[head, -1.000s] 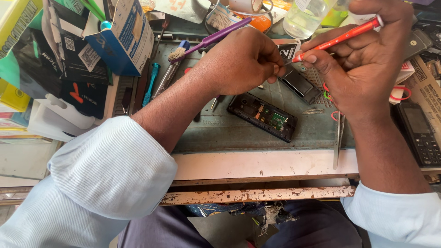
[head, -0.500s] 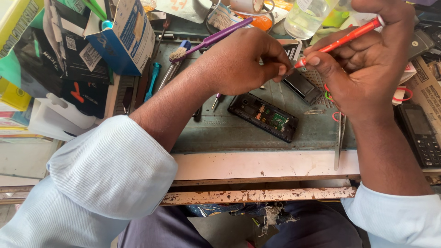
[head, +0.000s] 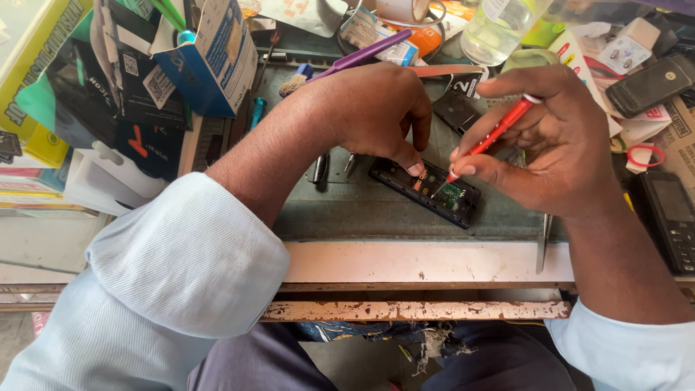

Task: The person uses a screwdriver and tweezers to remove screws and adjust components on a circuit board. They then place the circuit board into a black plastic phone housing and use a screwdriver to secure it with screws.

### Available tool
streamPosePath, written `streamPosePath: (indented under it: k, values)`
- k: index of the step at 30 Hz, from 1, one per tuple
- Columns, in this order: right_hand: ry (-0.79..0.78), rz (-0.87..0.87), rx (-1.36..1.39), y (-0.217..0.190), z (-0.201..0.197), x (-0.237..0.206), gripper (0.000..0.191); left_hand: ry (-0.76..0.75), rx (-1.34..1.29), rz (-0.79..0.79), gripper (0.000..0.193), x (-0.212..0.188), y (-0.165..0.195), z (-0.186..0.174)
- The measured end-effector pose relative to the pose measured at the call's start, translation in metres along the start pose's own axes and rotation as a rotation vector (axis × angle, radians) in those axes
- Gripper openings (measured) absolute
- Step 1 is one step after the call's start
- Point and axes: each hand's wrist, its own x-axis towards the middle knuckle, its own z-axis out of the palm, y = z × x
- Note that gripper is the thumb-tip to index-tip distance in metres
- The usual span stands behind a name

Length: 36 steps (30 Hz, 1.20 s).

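**Two hands at an opened phone on a crowded repair surface**

At the far left, stacked boxes and a blue carton [head: 210,54] holding green pens crowd the back corner, leaving no free room there. The grey-green surface [head: 347,210] is worn and matte. Its front edge is a pale wooden strip with a chipped, rusty rail below, and the band of surface just behind that edge lies bare.

The left hand [head: 369,108] comes in over a light blue ribbed sleeve. Its fingers are curled downward and its thumb tip presses on the left end of the opened phone [head: 427,192], so this grip is closed against the phone rather than wrapped around it. A purple-handled tool [head: 365,52] lies behind the hand.

The phone, a dark flat rectangle with its back off, lies tilted near the middle of the surface, its circuit board showing orange and green patches.

The right hand [head: 557,141] has its grip closed around a thin red screwdriver [head: 496,134], pinched between thumb and fingers, the metal tip touching the board inside the phone.

Behind the hands stands a clear plastic bottle [head: 499,29]. A thin metal strip [head: 543,242] lies near the front edge under the right wrist. At the far right a black keypad phone [head: 673,217] lies close to the edge, with a red ring [head: 644,156] behind it.
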Motion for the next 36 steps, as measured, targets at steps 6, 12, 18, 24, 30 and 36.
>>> streamPosePath:
  k: [6,12,18,24,30,36]
  values:
    - [-0.04,0.02,-0.01,0.0,0.003,-0.001,0.062,-0.009,0.005,-0.009,0.04,0.001,0.001,0.002]
    - [-0.054,0.035,-0.023,-0.007,0.007,0.005,0.064,-0.015,0.013,0.009,0.039,0.002,-0.001,0.003]
    - [-0.083,0.003,0.129,-0.018,0.005,0.01,0.056,-0.031,0.009,0.017,0.032,0.002,-0.001,0.004]
    - [-0.049,0.02,0.09,-0.01,0.006,0.003,0.051,-0.034,-0.005,-0.014,0.029,0.001,0.002,0.003]
    - [0.021,0.043,-0.151,-0.009,0.007,0.003,0.056,-0.041,-0.017,-0.007,0.029,0.001,0.002,0.003]
    - [-0.081,0.069,0.129,-0.018,0.007,0.007,0.053,-0.015,0.001,0.003,0.033,0.002,0.0,0.005]
